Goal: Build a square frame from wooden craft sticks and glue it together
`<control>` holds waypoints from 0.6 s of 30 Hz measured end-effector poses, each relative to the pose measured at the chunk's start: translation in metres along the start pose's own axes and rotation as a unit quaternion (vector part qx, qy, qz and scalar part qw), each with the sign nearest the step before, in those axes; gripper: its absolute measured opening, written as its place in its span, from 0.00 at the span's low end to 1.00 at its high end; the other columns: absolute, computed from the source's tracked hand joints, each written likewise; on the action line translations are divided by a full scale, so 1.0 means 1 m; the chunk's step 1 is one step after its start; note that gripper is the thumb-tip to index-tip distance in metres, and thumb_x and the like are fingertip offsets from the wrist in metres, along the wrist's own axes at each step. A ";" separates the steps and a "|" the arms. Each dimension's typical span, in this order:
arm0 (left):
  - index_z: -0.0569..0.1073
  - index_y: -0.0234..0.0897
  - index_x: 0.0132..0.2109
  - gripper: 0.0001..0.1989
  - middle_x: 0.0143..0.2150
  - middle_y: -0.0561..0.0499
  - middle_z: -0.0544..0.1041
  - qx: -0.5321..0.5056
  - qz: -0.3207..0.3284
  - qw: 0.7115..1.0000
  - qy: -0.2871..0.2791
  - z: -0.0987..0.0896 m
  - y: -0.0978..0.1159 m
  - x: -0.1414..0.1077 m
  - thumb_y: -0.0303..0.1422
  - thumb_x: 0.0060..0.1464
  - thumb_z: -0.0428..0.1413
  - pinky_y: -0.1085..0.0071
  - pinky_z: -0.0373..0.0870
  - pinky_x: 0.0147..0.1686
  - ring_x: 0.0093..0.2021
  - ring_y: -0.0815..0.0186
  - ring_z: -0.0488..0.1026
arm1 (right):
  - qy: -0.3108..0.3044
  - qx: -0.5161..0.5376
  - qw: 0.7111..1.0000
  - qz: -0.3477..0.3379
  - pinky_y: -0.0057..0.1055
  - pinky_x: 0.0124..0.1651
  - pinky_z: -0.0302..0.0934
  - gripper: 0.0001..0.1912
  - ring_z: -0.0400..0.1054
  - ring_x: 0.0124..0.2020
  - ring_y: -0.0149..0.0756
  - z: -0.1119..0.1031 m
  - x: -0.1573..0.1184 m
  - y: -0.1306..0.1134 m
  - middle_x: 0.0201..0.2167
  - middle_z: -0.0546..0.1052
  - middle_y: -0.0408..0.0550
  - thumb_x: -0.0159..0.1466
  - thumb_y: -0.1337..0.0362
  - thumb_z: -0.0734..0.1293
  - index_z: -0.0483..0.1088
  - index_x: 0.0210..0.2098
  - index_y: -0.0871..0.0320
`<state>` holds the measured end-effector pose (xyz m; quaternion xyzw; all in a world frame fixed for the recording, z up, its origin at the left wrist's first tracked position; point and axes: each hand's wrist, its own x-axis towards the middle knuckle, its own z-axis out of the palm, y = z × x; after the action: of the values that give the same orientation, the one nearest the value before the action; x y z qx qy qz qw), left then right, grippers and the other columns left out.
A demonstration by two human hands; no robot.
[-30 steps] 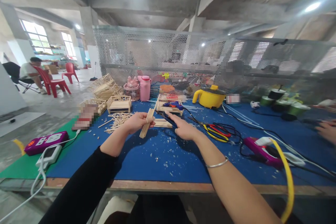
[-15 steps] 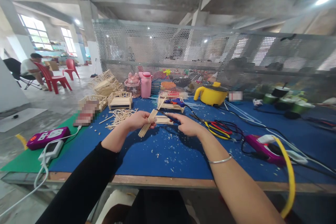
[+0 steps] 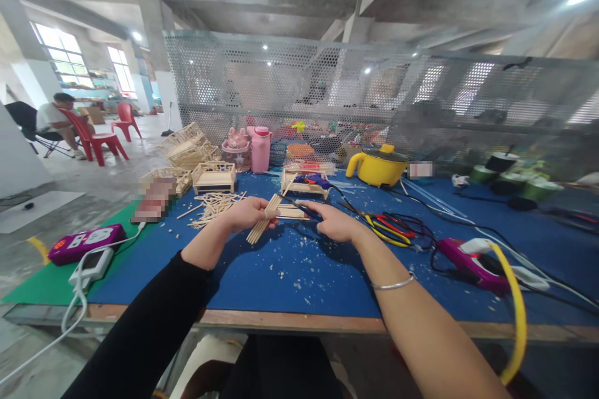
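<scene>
My left hand (image 3: 247, 214) is closed on a small panel of pale wooden sticks (image 3: 258, 230) lying side by side, with a crosspiece over them. The panel is held tilted above the blue mat. My right hand (image 3: 334, 222) grips a dark pen-like tool (image 3: 309, 209), index finger stretched along its handle. Its thin tip points left and reaches the panel's upper end; whether it touches cannot be made out. Behind the hands, flat wooden strips (image 3: 292, 212) lie on the mat. A glue gun (image 3: 318, 181) with a blue body rests on a small wooden frame (image 3: 299, 189).
Loose sticks (image 3: 218, 207) are heaped left of my hands, near a finished-looking wooden frame (image 3: 214, 178). A yellow pot (image 3: 381, 166) and pink jug (image 3: 261, 149) stand at the back. Coiled cables (image 3: 390, 229) and a purple power strip (image 3: 472, 265) lie right. A person (image 3: 60, 121) sits far left.
Both hands stay almost in the same place, with the stick panel and the tool still held. The camera view has shifted very slightly.
</scene>
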<state>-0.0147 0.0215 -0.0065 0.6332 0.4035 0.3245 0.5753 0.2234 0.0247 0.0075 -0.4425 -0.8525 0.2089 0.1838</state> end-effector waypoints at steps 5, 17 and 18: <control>0.73 0.32 0.26 0.15 0.24 0.50 0.75 0.014 0.002 1.000 -0.002 0.000 -0.005 0.003 0.40 0.38 0.64 0.76 0.63 0.24 0.23 0.71 0.70 | -0.014 0.002 0.999 0.029 0.35 0.49 0.58 0.25 0.67 0.46 0.43 0.008 0.003 -0.006 0.45 0.76 0.46 0.50 0.74 0.59 0.71 0.46 0.57; 0.72 0.32 0.28 0.17 0.24 0.52 0.74 0.021 -0.005 1.000 0.006 -0.006 -0.005 0.003 0.42 0.37 0.64 0.75 0.64 0.24 0.22 0.73 0.69 | -0.009 0.044 0.999 0.022 0.26 0.35 0.57 0.30 0.63 0.31 0.32 0.016 0.008 0.004 0.30 0.73 0.41 0.45 0.74 0.59 0.68 0.48 0.59; 0.72 0.32 0.28 0.17 0.23 0.52 0.73 0.023 -0.006 1.000 0.006 -0.005 -0.005 0.003 0.42 0.37 0.64 0.75 0.64 0.24 0.22 0.73 0.68 | -0.008 0.049 0.999 0.019 0.26 0.35 0.58 0.31 0.63 0.31 0.33 0.017 0.008 0.004 0.30 0.73 0.41 0.45 0.74 0.59 0.68 0.49 0.59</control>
<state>-0.0185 0.0265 -0.0106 0.6416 0.4183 0.3153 0.5603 0.2133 0.0306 -0.0076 -0.4476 -0.8342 0.2571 0.1940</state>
